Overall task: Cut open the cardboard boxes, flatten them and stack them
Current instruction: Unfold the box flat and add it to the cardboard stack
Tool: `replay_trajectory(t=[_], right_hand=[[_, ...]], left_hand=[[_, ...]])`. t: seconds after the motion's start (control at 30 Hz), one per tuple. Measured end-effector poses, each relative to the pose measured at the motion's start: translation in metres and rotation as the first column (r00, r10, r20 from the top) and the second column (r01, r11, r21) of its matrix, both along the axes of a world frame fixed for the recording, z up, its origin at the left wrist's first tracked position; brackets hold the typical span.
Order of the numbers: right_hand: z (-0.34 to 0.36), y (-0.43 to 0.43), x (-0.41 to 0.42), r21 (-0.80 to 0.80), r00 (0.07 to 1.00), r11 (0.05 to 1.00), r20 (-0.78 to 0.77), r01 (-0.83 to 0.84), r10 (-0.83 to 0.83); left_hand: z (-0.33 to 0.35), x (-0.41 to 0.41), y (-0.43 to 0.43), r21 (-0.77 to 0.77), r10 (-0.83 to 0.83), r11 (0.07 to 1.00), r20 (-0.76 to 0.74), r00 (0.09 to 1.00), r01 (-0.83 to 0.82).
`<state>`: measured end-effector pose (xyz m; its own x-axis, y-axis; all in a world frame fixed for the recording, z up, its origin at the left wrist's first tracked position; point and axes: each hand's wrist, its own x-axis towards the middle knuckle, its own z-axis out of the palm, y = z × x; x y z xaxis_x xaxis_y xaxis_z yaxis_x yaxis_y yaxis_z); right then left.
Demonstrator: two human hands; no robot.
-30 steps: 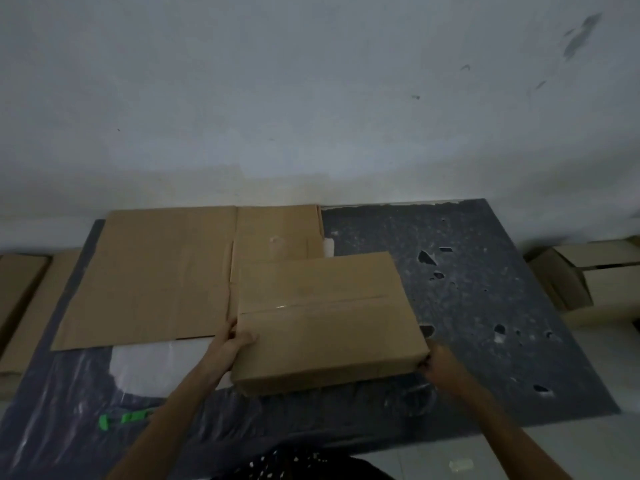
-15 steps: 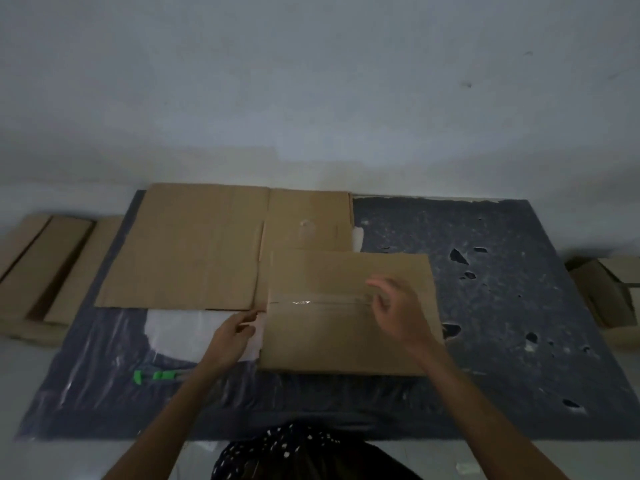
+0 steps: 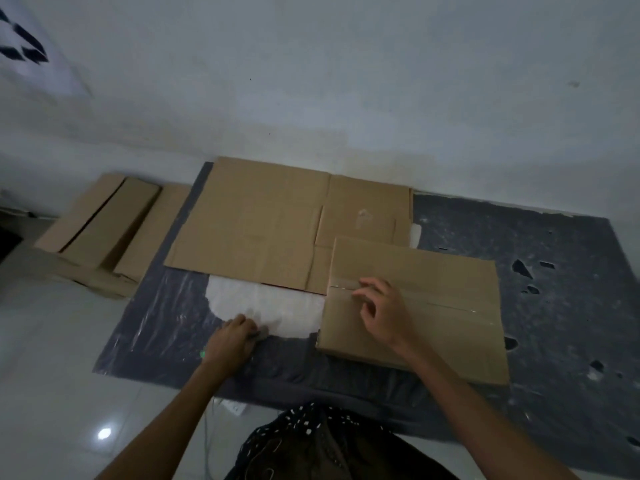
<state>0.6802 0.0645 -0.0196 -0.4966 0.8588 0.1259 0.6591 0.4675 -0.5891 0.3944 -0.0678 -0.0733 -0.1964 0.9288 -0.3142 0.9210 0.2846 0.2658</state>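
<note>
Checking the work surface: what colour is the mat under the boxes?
Dark grey mat, scuffed with pale specks; head view shows it.

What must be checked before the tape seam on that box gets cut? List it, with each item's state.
1. Sealed box lies flat on the mat: ok.
2. Tape seam faces up and shows along most of its length: ok.
3. Right hand clear of the cut line: not ok, its fingertips sit at the seam's left end.
4. Cutter in left hand: cannot tell. Only a green glint shows beside it.
5. Flattened cardboard ready to stack on: ok, lying flat behind the box.
</note>
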Motion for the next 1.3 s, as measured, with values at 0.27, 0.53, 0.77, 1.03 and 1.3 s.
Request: replay_trajectory(t=[0.27,0.53,0.77,1.03,1.3], right_hand=[[0.049,-0.031,-0.028,-0.444,0.978,0.878,-0.173,-0.180,0.113],[0.055,-0.003,-0.008,-0.536,0.980,0.844,-0.166,0.003,-0.109],[0.077,0.035,0.018,-0.325,0.809,0.921,0.469,-0.213,0.353],[0.085,0.034,-0.006,-0.244,0.654,0.919,0.647,-0.310,0.393],[0.088,0.033,-0.009,-0.206,0.659,0.934,0.663,-0.293,0.354]], left_hand=[[0.104,0.080,0.055,0.127,0.249,0.865,0.731,0.635,-0.485],[0.094,0.113,0.092,0.115,0.131,0.910,0.832,0.539,-0.398],[0.063,0.089,0.102,0.082,0.052,0.985,0.699,0.713,-0.152],[0.054,0.093,0.112,0.093,0.007,0.992,0.653,0.758,-0.089],[0.049,0.090,0.111,0.128,-0.021,0.988,0.664,0.748,-0.085]])
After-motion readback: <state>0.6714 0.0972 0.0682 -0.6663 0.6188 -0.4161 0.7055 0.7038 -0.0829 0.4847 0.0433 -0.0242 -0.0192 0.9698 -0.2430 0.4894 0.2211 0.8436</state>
